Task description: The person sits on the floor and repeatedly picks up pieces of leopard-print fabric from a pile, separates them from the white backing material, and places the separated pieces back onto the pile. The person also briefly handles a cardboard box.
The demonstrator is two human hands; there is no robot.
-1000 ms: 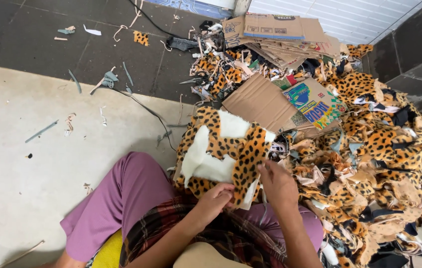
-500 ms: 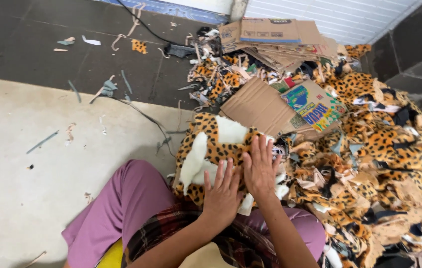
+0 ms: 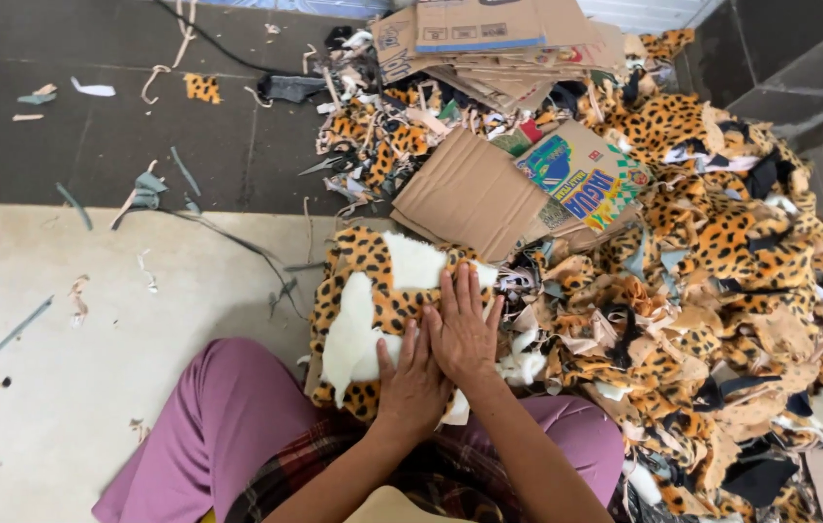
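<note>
A stack of leopard-print and white plush fabric pieces lies on the floor just in front of my knees. My left hand and my right hand rest flat on top of it, side by side, fingers spread and pointing away from me. Neither hand grips anything; both palms press down on the fabric. My legs in purple trousers are folded under the near edge of the stack.
A big heap of leopard-print scraps fills the right side. Flattened cardboard sheets and a printed box lie behind the stack, more cardboard at the top. Fabric trimmings and a thin cable litter the floor at left.
My hands have come from the stack's near edge up onto its top and flattened out. The right hand has slid further forward over the fabric.
</note>
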